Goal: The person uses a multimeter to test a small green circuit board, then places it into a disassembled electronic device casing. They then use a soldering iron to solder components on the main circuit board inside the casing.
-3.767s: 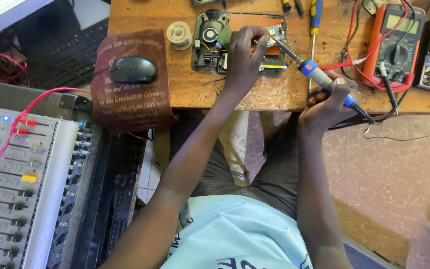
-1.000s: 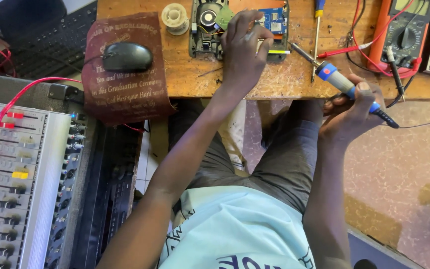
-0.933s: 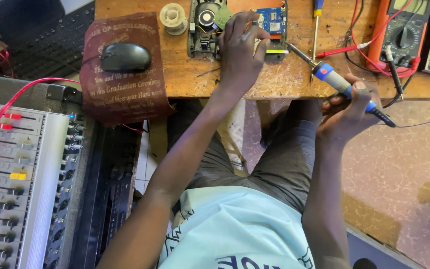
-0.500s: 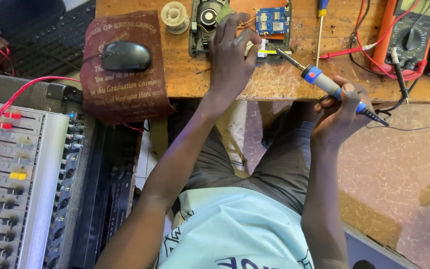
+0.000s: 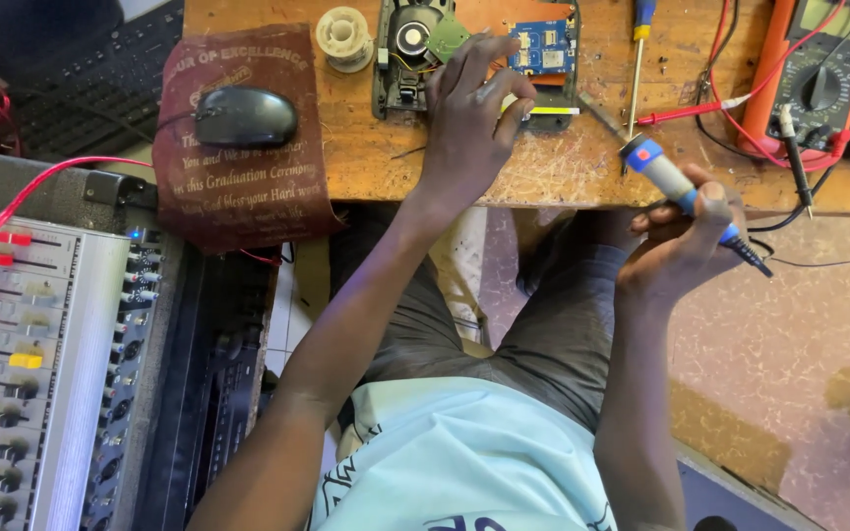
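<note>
My left hand [image 5: 466, 123] lies with fingers spread over an opened black device [image 5: 400, 54] on the wooden bench [image 5: 563, 172]. Its fingertips touch the small blue circuit board [image 5: 543, 44], and the thumb rests by a yellow strip at the board's near edge. My right hand [image 5: 686, 241] grips a soldering iron [image 5: 656, 169] by its blue handle, just off the bench's front edge. The metal tip points up-left and stops a short way right of the board, apart from it.
A solder spool [image 5: 344, 34] stands left of the device. A black mouse [image 5: 245, 116] sits on a maroon cloth [image 5: 238, 187]. A screwdriver [image 5: 638, 49] and an orange multimeter [image 5: 809, 79] with red leads lie at right. An audio mixer [image 5: 31, 364] stands at left.
My left hand's fingers have spread out from a pinch over the board. The soldering iron's tip has drawn back to the right, away from the board.
</note>
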